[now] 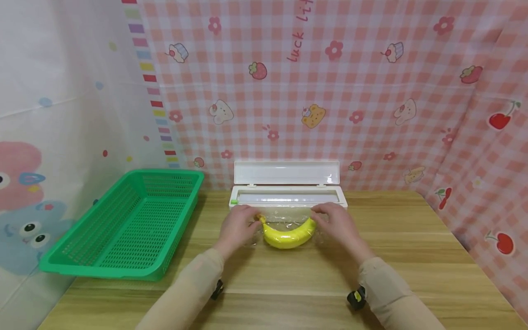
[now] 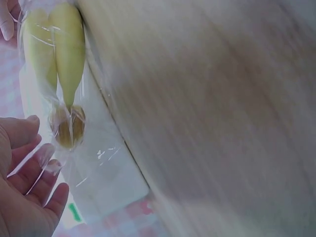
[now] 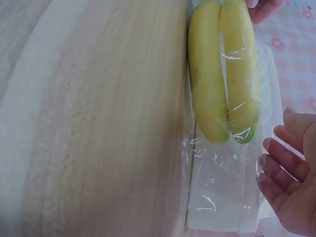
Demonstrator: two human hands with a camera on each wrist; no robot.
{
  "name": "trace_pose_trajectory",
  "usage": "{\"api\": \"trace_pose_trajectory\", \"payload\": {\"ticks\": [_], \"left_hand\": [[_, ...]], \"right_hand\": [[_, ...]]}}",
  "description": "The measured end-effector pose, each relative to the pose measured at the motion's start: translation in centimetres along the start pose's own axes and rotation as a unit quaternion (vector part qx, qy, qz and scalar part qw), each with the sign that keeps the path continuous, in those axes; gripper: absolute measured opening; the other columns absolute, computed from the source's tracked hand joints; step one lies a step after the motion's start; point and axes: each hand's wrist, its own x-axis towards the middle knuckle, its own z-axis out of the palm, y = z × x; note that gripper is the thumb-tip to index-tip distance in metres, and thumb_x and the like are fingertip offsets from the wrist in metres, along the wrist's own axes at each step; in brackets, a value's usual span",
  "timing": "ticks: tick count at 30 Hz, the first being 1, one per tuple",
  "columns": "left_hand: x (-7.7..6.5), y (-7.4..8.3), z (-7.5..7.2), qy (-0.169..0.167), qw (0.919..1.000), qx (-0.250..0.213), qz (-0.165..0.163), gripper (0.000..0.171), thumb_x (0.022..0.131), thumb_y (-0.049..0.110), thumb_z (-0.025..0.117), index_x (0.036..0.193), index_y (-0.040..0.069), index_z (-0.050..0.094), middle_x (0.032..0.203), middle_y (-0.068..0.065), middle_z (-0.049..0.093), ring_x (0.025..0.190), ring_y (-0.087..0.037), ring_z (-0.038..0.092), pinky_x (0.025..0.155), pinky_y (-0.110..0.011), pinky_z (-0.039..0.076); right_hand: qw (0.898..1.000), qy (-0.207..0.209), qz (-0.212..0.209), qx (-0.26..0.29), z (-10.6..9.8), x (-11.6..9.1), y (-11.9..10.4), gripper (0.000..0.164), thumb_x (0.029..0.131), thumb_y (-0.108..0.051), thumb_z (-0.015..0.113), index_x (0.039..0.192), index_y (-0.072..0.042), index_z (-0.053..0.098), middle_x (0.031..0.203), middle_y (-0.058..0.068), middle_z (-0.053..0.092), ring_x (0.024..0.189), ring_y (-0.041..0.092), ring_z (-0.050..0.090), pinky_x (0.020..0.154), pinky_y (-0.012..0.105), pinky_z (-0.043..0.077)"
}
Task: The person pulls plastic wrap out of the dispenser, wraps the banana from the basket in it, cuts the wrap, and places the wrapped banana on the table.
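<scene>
- Left hand (image 1: pixel 239 227): thumb and fingers apart, loosely bent; clear film clings about the fingertips, beside the stem end.
- Right hand (image 1: pixel 338 227): fingers relaxed and slightly bent, the tips at the film's edge by the other end.
- Banana (image 1: pixel 288 238): between the hands; smooth, curved, yellow, with brown stem and greenish tip; two parallel lobes in the wrist views.
- Film (image 3: pixel 207 200): transparent, glossy, wrinkled; over the banana and out towards both hands.
- Box (image 1: pixel 264 188): just beyond the hands; white, long, hinged lid (image 1: pixel 286 173) raised; a pale roll (image 1: pixel 288 198) lies inside.
- Basket (image 1: pixel 103 273): well to the left hand's left; green, perforated, rectangular, sloping walls.
- Table (image 1: pixel 264 279): beneath both hands; wood-grained.
- Cloth (image 1: pixel 288 91): beyond the box; pink checks.
</scene>
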Motion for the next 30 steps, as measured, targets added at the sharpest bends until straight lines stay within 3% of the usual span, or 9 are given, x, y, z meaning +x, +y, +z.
{"api": "trace_pose_trajectory", "payload": {"ticks": [7,18,30], "left_hand": [[0.0,-0.3,-0.9,0.031,0.9991,0.005,0.028,0.026,0.076,0.012,0.074,0.101,0.006,0.068,0.099,-0.005,0.065,0.096,-0.023,0.056,0.09,-0.037,0.042],[0.3,-1.0,-2.1,0.059,0.996,0.039,0.054,0.033,0.076,0.02,0.076,0.105,0.008,0.066,0.103,-0.006,0.065,0.099,-0.023,0.055,0.091,-0.039,0.042],[1.2,-2.0,-2.7,0.086,0.9957,0.017,0.03,0.043,0.072,0.024,0.08,0.108,0.006,0.065,0.11,-0.009,0.064,0.105,-0.027,0.053,0.095,-0.042,0.039]], "right_hand": [[0.998,0.029,-0.048,0.004,0.2,0.0,-0.9,0.027,0.081,-0.021,0.072,0.104,-0.008,0.068,0.103,0.007,0.066,0.1,0.027,0.057,0.091,0.044,0.042],[0.991,0.071,-0.113,0.033,0.5,0.1,-2.8,0.029,0.078,-0.017,0.074,0.104,-0.008,0.067,0.103,0.005,0.066,0.1,0.025,0.055,0.092,0.041,0.041],[0.983,0.101,-0.142,0.056,1.7,0.3,-4.6,0.037,0.075,-0.02,0.077,0.109,-0.01,0.066,0.106,0.004,0.063,0.104,0.023,0.052,0.095,0.039,0.039]]}}
